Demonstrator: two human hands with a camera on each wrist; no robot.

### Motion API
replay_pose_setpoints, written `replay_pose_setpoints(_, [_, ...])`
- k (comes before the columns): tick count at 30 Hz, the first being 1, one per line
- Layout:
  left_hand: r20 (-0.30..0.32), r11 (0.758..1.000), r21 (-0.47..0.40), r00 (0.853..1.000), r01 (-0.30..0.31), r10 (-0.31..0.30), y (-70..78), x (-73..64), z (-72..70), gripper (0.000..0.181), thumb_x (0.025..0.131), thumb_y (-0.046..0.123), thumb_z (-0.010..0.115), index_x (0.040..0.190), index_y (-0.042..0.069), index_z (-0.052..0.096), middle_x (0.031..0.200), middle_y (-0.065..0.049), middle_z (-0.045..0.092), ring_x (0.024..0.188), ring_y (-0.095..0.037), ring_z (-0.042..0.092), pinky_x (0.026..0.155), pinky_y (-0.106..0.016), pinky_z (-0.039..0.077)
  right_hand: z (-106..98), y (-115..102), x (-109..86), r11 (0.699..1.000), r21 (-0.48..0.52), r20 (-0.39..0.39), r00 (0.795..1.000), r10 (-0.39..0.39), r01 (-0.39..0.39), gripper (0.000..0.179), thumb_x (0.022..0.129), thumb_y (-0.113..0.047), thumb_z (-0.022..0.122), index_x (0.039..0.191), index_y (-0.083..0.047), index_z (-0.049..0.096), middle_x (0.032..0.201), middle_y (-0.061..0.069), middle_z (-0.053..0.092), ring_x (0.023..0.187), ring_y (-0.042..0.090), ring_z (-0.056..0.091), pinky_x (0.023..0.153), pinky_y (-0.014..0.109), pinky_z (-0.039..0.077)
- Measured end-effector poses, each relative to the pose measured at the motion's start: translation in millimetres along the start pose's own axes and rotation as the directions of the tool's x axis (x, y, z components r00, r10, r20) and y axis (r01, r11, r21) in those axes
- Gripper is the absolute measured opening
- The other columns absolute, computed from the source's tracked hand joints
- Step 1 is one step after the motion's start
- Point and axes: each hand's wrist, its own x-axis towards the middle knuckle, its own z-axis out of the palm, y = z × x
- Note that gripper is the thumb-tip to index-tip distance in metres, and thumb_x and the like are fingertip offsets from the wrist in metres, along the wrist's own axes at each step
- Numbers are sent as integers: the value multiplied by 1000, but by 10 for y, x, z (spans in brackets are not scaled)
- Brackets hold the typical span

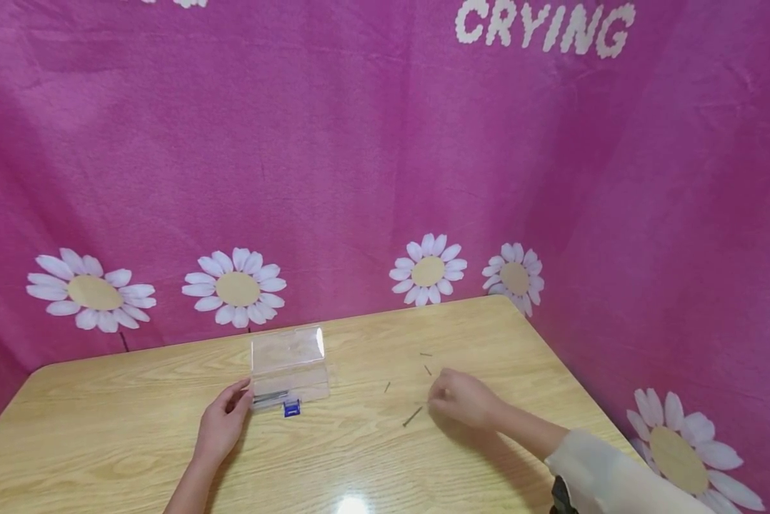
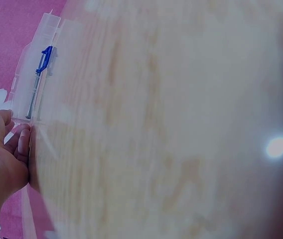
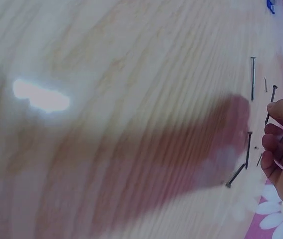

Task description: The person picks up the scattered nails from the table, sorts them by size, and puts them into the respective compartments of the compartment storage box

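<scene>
A magenta curtain (image 1: pixel 346 157) printed with white daisies (image 1: pixel 238 289) and lettering (image 1: pixel 546 27) rose behind a wood-grained table (image 1: pixel 134 428). A pale sleeve (image 1: pixel 616 478) covered part of the right forearm, toward the lower right corner.

A clear plastic box (image 1: pixel 309 382) sat on the table's far left half, its lid apparently raised on the curtain side. The left hand (image 1: pixel 221 425) was at the box's left end, its thumb and bent fingers gripping that end. Well apart to the right, the right hand (image 1: pixel 463 400) was just above the table, its fingers curled and its thumb and forefinger pinching a nail (image 3: pixel 273 95).

That nail showed only in the right wrist view; the head view gave the back of the hand instead. The right wrist view also showed two long nails (image 3: pixel 248 149) near the fingers, almost meeting end to end. The left wrist view showed the box nearly edge-on, with the grip on its end plain.

Slim nails (image 1: pixel 271 397) lay inside the box near the left hand, and a blue latch (image 1: pixel 291 407) marked its front edge. Between box and right hand, a long loose nail (image 1: pixel 412 417) lay slanted on the wood. Several short nails (image 1: pixel 426 354) were scattered beyond it.
</scene>
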Motion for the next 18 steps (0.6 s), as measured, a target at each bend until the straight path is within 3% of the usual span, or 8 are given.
replay_pose_setpoints(8, [-3, 1000, 5, 1000, -10, 10, -1, -5, -5, 41, 98, 28, 48, 133, 8, 51, 119, -16, 61, 97, -17, 50, 82, -27, 38, 47, -143, 170, 1000, 11, 23, 1000, -8, 7, 6, 83, -16, 66, 85, -12, 71, 83, -5, 62, 79, 10, 57, 80, 32, 50])
replay_pose_setpoints(13, [-3, 1000, 6, 1000, -13, 13, 3, -6, -8, 40, 98, 28, 48, 132, 8, 51, 118, -16, 61, 95, -16, 49, 81, -26, 38, 72, -209, 251, 999, 39, 42, 999, -16, 15, 7, 83, -16, 66, 84, -12, 71, 81, -6, 59, 76, 8, 54, 71, 25, 47])
replay_pose_setpoints(18, [4, 1000, 7, 1000, -14, 14, 7, -6, -9, 40, 98, 26, 47, 133, 7, 51, 118, -16, 61, 95, -17, 49, 81, -27, 39, 99, -267, 311, 999, 46, 55, 998, -6, 4, 9, 84, -17, 64, 87, -11, 71, 84, -5, 60, 80, 9, 55, 73, 25, 48])
